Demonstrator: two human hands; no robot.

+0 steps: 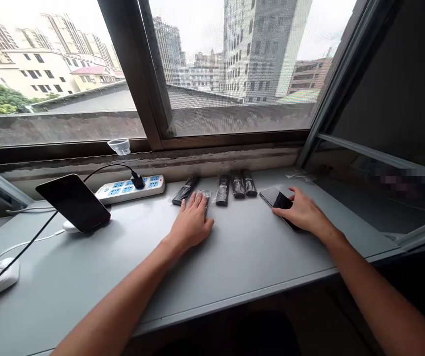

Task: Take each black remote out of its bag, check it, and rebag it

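My left hand (192, 221) lies palm down with fingers spread, resting over a plastic-wrapped dark item (207, 198) that it partly hides. Another wrapped black item (185, 192) lies just left of it. To its right, three more wrapped black items (222, 190) stand in a row, side by side. My right hand (298, 210) curves over a flat black phone-like slab (271, 196) on the right, thumb at its near left edge and fingertips at the far side. The fingers are apart around a dark part on its surface.
A tablet (75, 202) leans on a stand at the left. Behind it sits a white power strip (156, 185) with a black plug (137, 181). A clear cup (119, 146) rests by the window. Cables and a white device (3, 281) lie at the table's (212, 277) left.
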